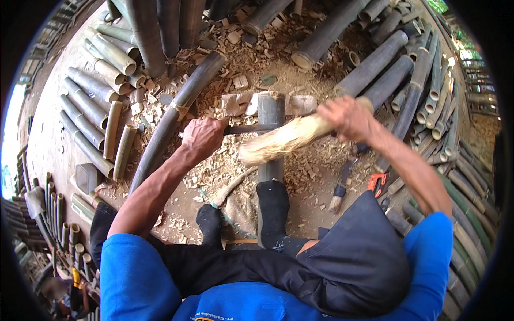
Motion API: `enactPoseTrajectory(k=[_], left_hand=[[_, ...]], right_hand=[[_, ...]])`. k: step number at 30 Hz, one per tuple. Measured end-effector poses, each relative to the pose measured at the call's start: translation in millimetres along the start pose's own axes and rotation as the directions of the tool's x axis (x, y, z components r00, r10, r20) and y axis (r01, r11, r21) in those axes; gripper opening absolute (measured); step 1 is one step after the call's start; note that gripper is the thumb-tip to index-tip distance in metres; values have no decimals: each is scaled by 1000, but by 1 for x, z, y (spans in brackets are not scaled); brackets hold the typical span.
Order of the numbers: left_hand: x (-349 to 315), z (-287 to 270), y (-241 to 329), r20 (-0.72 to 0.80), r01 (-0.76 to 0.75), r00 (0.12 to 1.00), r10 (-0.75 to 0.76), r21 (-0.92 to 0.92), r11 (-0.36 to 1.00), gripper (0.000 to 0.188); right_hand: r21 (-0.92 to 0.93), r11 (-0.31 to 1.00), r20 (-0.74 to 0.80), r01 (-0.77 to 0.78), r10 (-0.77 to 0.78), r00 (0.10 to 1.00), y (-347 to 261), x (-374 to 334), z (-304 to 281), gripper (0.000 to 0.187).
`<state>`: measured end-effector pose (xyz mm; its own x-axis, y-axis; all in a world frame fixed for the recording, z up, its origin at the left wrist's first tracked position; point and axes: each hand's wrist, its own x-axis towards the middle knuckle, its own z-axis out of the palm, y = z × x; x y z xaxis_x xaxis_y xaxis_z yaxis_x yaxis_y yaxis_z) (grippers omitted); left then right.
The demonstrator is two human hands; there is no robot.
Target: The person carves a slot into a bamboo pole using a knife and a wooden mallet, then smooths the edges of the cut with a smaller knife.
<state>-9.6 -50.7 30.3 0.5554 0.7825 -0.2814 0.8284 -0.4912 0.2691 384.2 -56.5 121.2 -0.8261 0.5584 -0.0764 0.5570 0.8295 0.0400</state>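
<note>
My left hand (pixel 203 138) is closed around the handle end of a dark metal blade (pixel 249 129), which lies across a dark bamboo pole (pixel 271 111). In my right hand (pixel 347 116) is a thick pale wooden club (pixel 289 140) with a frayed, worn surface. The club slants over the bamboo, its far end below the blade; whether it touches the blade I cannot tell. The bamboo's far end rests by a notched wooden block (pixel 236 105). One black-socked foot (pixel 273 208) presses against the bamboo's near end.
Wood chips (pixel 316 176) cover the ground. A brush (pixel 336 199) and an orange-handled tool (pixel 377 183) lie on the right. Bamboo lengths (pixel 88 104) are on the left, with more bamboo poles (pixel 375 64) on the right. Another person (pixel 72 297) is at the lower left.
</note>
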Motion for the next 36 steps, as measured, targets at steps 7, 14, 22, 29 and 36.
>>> enactPoseTrajectory(k=[7,14,22,29,36], left_hand=[[2,-1,4,1,8,1000,-8,43,999,15],[-4,-2,8,15,41,999,-42,62,997,13],[-6,-3,8,61,45,997,-48,42,998,8],[-7,9,-2,46,34,998,-38,80,996,11],[-9,14,-3,63,35,997,-42,104,994,13]], right_hand=[[65,992,124,-108,100,987,-4,8,3,33],[366,893,-268,263,-169,949,-17,16,-2,42],[366,853,-399,373,-218,891,-30,23,2,23],[370,888,-243,274,-192,951,-49,19,-3,24],[305,940,-212,150,-86,973,-49,26,-5,8]])
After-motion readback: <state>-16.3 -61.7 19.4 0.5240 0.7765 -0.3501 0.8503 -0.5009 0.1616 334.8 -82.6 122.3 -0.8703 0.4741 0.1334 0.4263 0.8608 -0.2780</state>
